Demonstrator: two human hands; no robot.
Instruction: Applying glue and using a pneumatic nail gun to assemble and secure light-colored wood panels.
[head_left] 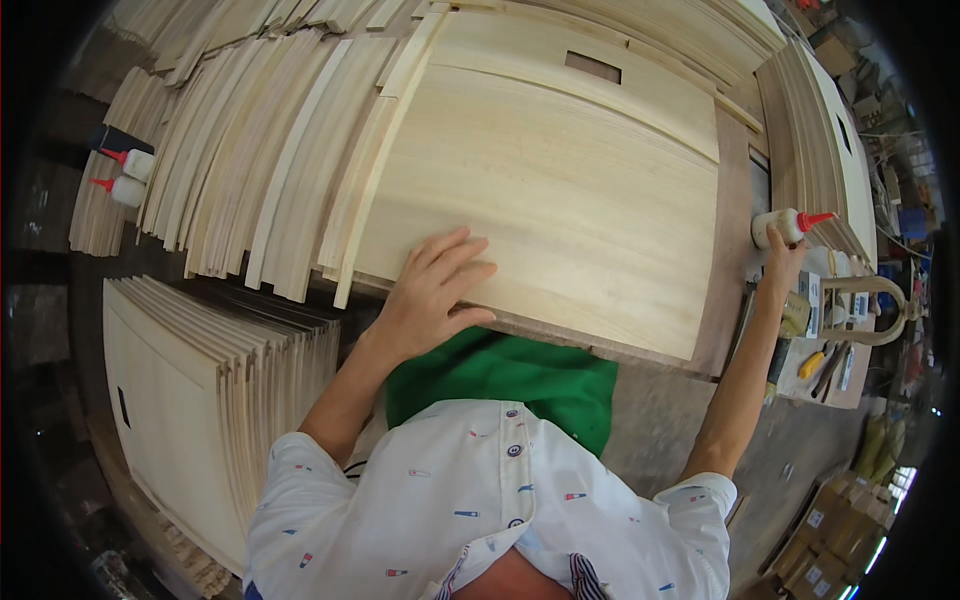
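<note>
A pale wooden panel [570,200] with a rectangular cutout near its far edge lies flat in front of me. My left hand [435,287] rests on its near left corner, fingers spread and nothing held. Off the panel's right side, my right hand [785,256] is closed around a white glue bottle [768,228] with a red nozzle. The bottle lies tilted, its nozzle pointing right. Narrow wooden strips [385,150] run along the panel's left edge, and another strip [600,55] lies along the far side.
Rows of wooden slats [235,150] fill the left, with two more red-tipped bottles [125,190] there. Cutout panels [170,400] stand stacked at lower left; another panel stack [810,140] is at far right. A side table [835,375] holds tools. Cardboard boxes [835,530] sit lower right.
</note>
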